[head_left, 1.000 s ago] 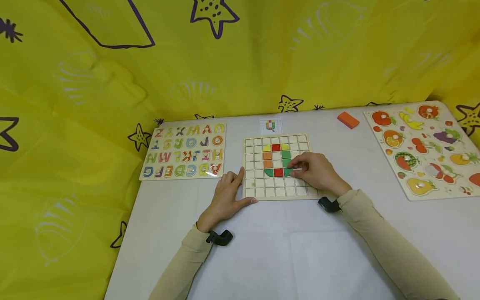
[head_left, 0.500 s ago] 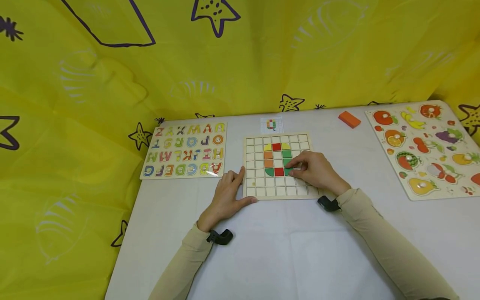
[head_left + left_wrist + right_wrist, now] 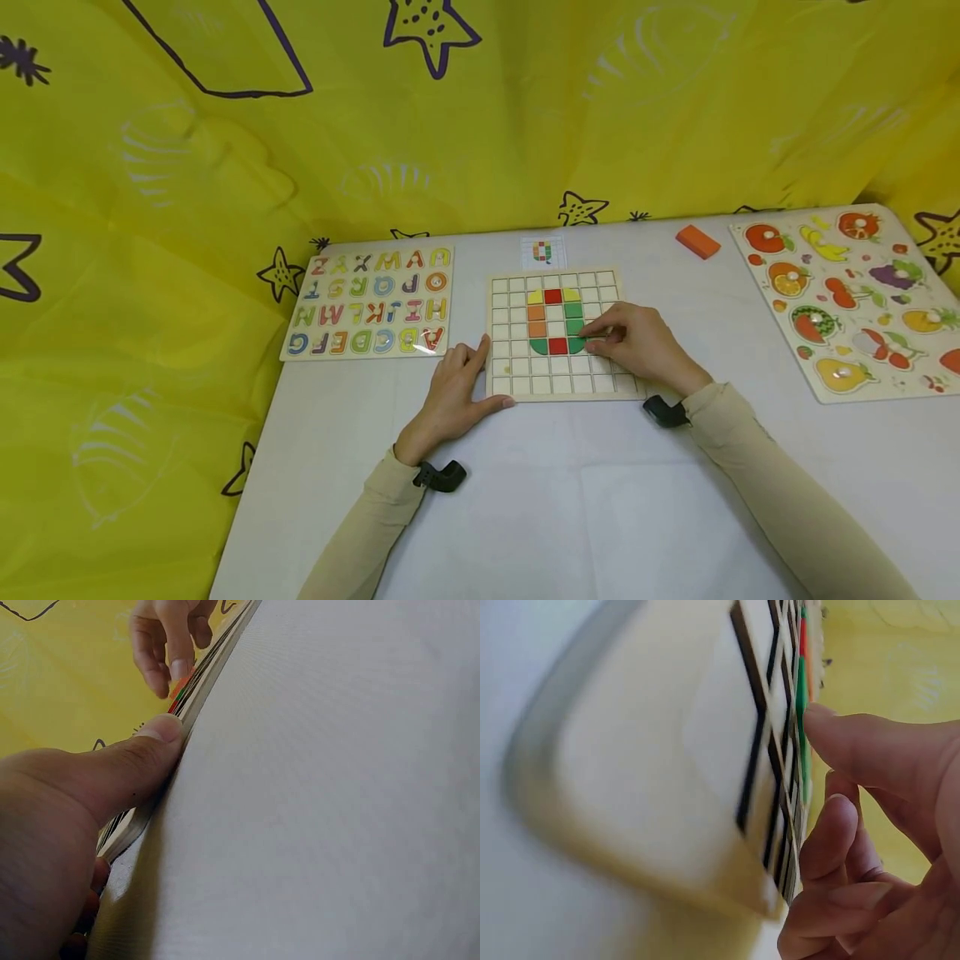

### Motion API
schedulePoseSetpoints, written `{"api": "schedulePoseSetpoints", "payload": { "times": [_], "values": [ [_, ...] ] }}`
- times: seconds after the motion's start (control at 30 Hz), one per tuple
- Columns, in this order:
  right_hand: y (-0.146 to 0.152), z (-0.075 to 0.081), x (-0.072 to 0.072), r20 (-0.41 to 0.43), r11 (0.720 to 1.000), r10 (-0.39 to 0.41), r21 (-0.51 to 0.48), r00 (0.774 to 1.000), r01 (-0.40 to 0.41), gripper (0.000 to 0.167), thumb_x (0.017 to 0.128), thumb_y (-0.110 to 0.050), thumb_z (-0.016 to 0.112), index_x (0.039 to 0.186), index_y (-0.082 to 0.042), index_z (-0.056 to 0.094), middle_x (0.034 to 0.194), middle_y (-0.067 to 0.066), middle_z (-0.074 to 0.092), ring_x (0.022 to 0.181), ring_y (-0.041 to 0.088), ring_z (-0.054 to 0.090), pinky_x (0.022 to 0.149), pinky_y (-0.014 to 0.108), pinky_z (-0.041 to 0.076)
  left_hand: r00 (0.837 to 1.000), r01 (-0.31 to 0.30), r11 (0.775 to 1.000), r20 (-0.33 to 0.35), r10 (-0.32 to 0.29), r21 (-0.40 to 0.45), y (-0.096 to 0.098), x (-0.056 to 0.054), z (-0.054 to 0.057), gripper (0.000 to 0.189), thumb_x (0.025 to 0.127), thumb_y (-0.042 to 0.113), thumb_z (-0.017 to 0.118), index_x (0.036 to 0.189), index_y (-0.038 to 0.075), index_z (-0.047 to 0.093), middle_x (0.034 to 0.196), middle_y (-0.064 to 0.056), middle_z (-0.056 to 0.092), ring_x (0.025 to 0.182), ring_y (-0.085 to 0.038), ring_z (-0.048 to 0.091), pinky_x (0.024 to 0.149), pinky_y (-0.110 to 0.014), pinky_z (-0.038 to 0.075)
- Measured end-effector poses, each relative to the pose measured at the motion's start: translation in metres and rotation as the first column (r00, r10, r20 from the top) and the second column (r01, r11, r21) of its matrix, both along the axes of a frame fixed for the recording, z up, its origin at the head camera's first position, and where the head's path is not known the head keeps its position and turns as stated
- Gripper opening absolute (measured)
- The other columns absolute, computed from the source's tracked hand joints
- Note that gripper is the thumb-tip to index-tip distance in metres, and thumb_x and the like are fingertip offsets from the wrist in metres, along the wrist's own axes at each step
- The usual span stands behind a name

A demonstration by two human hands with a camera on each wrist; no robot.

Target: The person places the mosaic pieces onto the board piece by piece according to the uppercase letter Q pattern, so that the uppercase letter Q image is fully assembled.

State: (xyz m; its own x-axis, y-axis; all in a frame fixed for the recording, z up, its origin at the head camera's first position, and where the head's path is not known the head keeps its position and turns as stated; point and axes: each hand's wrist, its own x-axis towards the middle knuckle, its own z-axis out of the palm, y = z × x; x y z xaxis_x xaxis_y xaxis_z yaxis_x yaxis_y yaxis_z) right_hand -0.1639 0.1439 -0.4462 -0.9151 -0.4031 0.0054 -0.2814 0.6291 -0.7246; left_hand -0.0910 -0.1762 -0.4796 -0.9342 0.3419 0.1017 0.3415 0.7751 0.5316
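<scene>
A wooden grid board (image 3: 539,384) lies on the white table with colored tiles forming a ring. At the ring's lower right is a green rounded tile (image 3: 576,345). My right hand (image 3: 645,342) is beside this tile, thumb and index finger at its right side. In the right wrist view the thumb (image 3: 821,724) touches a green tile while the other fingers stay loosely bent. My left hand (image 3: 450,400) rests at the board's lower left corner, index finger along the left edge and thumb (image 3: 142,754) on the front edge.
A small pattern card (image 3: 542,251) lies behind the board. An alphabet puzzle (image 3: 367,302) is at the left, a fruit puzzle (image 3: 855,304) at the right. An orange block (image 3: 698,242) sits near the back edge, before a yellow curtain (image 3: 480,150).
My right hand has shifted slightly to the right, so more of the green rounded tile shows. The left hand has stayed at the board's corner.
</scene>
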Motion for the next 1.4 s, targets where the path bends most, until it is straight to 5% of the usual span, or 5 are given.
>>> {"api": "schedulePoseSetpoints", "payload": {
  "times": [0.63, 0.93, 1.4],
  "values": [
    [0.096, 0.011, 0.034, -0.051, 0.976, -0.080, 0.199, 0.996, 0.088, 0.030, 0.086, -0.023, 0.090, 0.110, -0.008, 0.081, 0.098, 0.005, 0.076, 0.078, 0.014, 0.057, 0.067, 0.026, 0.045, 1.000, -0.007, 1.000, 0.006, 0.007, 0.003, -0.001, 0.001, 0.000, 0.105, 0.085, 0.041, 0.090, 0.163, -0.002, 0.036, 0.102, -0.006, 0.047, 0.091, -0.017, 0.035, 0.083, -0.031, 0.029],
    [0.102, 0.009, 0.044, 0.007, 0.972, -0.070, 0.225, 0.998, 0.067, 0.026, 0.089, -0.024, 0.088, 0.108, -0.008, 0.079, 0.097, 0.004, 0.073, 0.078, 0.016, 0.056, 0.064, 0.026, 0.043, 1.000, -0.009, 1.000, 0.012, 0.009, 0.005, -0.001, 0.002, 0.001, 0.105, 0.085, 0.041, 0.090, 0.163, -0.001, 0.035, 0.102, -0.006, 0.047, 0.091, -0.017, 0.035, 0.084, -0.032, 0.030],
    [0.099, 0.004, 0.049, -0.055, 0.976, -0.055, 0.210, 0.997, 0.066, 0.010, 0.093, -0.012, 0.082, 0.101, -0.009, 0.077, 0.088, -0.001, 0.071, 0.076, 0.013, 0.055, 0.066, 0.025, 0.045, 1.000, -0.009, 1.000, 0.009, 0.009, 0.007, 0.001, 0.001, 0.002, 0.104, 0.085, 0.041, 0.090, 0.163, -0.001, 0.036, 0.103, -0.005, 0.048, 0.093, -0.015, 0.035, 0.084, -0.031, 0.030]
  ]
}}
